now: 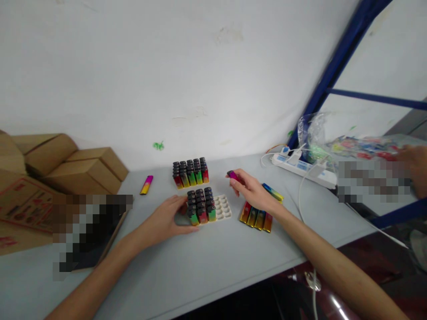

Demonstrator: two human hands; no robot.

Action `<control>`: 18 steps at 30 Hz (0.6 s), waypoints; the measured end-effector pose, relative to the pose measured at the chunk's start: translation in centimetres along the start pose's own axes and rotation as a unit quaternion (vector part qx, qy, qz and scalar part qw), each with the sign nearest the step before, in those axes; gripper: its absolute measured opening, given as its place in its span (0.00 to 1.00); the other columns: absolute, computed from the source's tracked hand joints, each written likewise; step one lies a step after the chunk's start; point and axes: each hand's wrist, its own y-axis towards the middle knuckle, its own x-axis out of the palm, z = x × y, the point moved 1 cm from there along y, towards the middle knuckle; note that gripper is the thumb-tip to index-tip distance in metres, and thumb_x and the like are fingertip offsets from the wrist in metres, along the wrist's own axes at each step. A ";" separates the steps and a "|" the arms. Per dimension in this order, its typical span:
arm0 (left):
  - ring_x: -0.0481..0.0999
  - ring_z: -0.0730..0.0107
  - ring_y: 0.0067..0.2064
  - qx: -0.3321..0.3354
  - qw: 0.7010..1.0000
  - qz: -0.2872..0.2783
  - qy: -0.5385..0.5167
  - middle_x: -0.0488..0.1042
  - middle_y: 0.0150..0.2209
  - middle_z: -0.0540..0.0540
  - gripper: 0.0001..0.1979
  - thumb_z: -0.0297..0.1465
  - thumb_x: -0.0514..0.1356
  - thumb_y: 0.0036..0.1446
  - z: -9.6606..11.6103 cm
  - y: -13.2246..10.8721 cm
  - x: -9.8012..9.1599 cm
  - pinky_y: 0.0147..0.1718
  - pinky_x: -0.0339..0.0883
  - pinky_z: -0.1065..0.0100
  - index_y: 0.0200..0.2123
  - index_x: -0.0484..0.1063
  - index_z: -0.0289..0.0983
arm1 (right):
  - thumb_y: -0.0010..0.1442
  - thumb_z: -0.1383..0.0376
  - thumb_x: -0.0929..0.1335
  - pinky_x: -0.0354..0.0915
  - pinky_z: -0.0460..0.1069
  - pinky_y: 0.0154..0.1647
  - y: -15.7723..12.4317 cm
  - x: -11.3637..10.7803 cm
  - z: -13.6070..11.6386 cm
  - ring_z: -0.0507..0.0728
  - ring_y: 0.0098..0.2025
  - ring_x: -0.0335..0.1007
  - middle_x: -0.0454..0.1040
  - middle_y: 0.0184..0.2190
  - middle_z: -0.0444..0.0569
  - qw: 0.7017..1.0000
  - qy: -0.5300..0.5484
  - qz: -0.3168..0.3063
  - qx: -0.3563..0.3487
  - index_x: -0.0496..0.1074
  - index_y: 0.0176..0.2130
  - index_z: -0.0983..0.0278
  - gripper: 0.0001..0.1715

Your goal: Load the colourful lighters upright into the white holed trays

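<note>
My right hand [248, 189] pinches a purple lighter [233, 175] above the table, up and to the right of a white tray [224, 209]. Black-topped lighters [201, 206] stand upright in the tray's left part; round holes show at its right. My left hand [170, 218] rests around the tray's left side, thumb and fingers spread against it. Behind stands a second full block of lighters [190, 173]. Several shiny lighters [256, 216] lie in a row under my right wrist, with a blue-yellow one [272, 192] beyond. A pink-yellow lighter [146, 185] lies alone at the left.
Cardboard boxes [90, 169] and a dark, partly blurred flat object [103, 240] are at the left. A white power strip [305, 170] with cables lies at the right, near a blue metal frame [320, 89]. Another person's hand [415, 162] shows at the far right, beside plastic bags.
</note>
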 end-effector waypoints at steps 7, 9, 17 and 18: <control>0.77 0.54 0.40 0.015 1.000 -0.014 -0.015 0.78 0.38 0.45 0.24 0.52 0.70 0.50 0.3 -0.1 -0.7 0.43 0.72 0.60 0.36 0.71 0.39 | 0.71 0.53 0.69 0.72 0.52 0.47 -0.1 0.7 -1.0 0.58 0.45 0.74 0.77 0.40 0.51 0.999 0.011 -0.043 -0.031 0.77 0.40 0.63 0.17; 0.78 0.53 0.41 0.020 1.000 -0.016 -0.015 0.78 0.39 0.44 0.24 0.52 0.70 0.49 0.2 -0.1 -0.7 0.44 0.72 0.59 0.36 0.72 0.39 | 0.70 0.52 0.69 0.72 0.52 0.46 -0.1 0.9 -1.3 0.57 0.41 0.76 0.80 0.36 0.49 0.998 0.033 -0.052 -0.019 0.77 0.38 0.63 0.17; 0.78 0.51 0.44 0.013 1.000 -0.021 -0.011 0.79 0.41 0.43 0.26 0.54 0.71 0.47 0.0 -0.1 -0.5 0.46 0.72 0.57 0.37 0.73 0.39 | 0.67 0.51 0.72 0.75 0.52 0.43 0.0 2.0 -0.1 0.58 0.40 0.82 0.85 0.38 0.49 1.000 -0.002 0.007 -0.019 0.79 0.44 0.62 0.17; 0.78 0.51 0.45 0.014 1.000 -0.023 -0.013 0.79 0.42 0.42 0.26 0.54 0.71 0.47 0.0 -0.1 -0.5 0.47 0.72 0.57 0.37 0.73 0.39 | 0.67 0.51 0.72 0.75 0.51 0.42 0.1 2.2 0.0 0.58 0.40 0.82 0.85 0.37 0.49 1.000 -0.013 0.011 -0.022 0.79 0.45 0.61 0.17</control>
